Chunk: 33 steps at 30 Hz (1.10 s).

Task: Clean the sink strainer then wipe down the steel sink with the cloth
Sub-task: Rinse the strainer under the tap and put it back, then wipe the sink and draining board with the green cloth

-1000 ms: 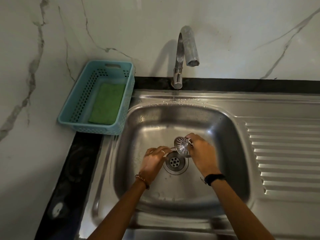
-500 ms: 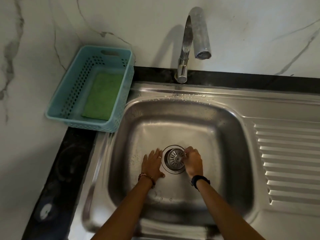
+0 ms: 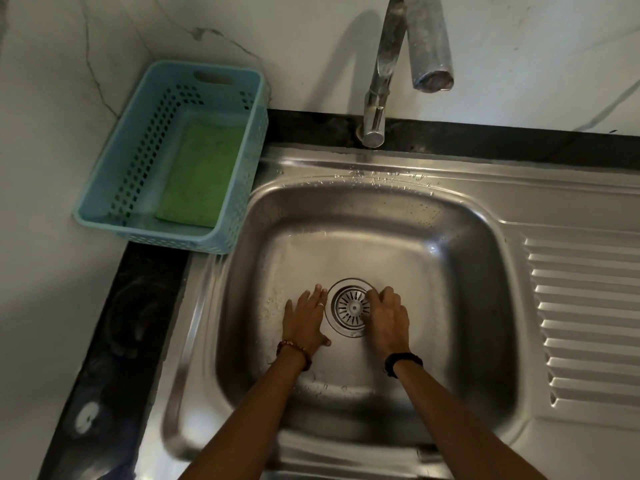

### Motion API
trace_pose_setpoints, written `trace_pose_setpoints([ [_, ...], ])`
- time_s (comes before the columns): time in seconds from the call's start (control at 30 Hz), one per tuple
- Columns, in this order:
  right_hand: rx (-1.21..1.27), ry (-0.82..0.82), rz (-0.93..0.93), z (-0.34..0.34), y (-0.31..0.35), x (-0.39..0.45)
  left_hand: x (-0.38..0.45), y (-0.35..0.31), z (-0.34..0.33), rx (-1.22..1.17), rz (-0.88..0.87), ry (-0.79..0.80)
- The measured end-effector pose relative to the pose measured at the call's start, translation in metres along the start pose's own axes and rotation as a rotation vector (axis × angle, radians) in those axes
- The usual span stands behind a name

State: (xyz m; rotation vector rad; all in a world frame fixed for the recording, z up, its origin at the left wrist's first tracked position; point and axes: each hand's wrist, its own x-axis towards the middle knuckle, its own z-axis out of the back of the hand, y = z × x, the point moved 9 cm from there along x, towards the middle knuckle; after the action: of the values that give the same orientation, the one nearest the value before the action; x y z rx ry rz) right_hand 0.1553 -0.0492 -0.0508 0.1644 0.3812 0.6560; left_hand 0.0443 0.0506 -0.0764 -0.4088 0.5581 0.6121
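A person's 2 hands are low in a steel sink (image 3: 450, 271). The strainer (image 3: 350, 309) sits in the drain. The left hand (image 3: 304, 318) lies flat beside it; the right hand (image 3: 388, 315) curls at its edge. Wiping seems next, needing the green cloth (image 3: 201, 174) from the basket (image 3: 114, 178).

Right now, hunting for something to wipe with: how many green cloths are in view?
1: the green cloth lies flat in the blue basket, left of the sink. None elsewhere in view.
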Motion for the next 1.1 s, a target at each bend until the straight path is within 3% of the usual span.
trace_pose_setpoints([
  [0.17,-0.125,0.068,0.054,-0.017,0.009,-0.001,0.001,0.0,-0.001,0.014,0.007,0.001],
  [0.4,0.015,0.061,0.022,-0.001,0.014,-0.001,-0.001,-0.004,0.003,0.039,0.01,0.003],
  [0.57,0.206,-0.035,0.033,0.032,0.03,-0.009,-0.018,-0.026,0.05,-0.078,-0.067,-0.342],
  [0.7,0.204,0.136,0.07,0.021,0.042,-0.022,-0.033,-0.027,0.06,-0.157,-0.074,-0.348],
  [0.8,0.348,0.054,0.068,0.049,0.053,-0.026,-0.053,-0.027,0.094,-0.246,-0.119,-0.426],
  [0.87,0.428,-0.05,0.122,0.081,0.072,-0.026,-0.077,-0.027,0.132,-0.369,-0.175,-0.525],
  [0.93,0.501,-0.14,0.202,0.122,0.098,-0.026,-0.111,-0.021,0.18,-0.428,-0.245,-0.746],
  [1.03,0.59,-0.258,0.378,0.187,0.151,-0.028,-0.159,0.0,0.244,-0.354,-0.341,-1.102],
  [1.1,0.632,-0.338,0.517,0.228,0.191,-0.031,-0.169,0.028,0.274,-0.262,-0.268,-1.186],
])
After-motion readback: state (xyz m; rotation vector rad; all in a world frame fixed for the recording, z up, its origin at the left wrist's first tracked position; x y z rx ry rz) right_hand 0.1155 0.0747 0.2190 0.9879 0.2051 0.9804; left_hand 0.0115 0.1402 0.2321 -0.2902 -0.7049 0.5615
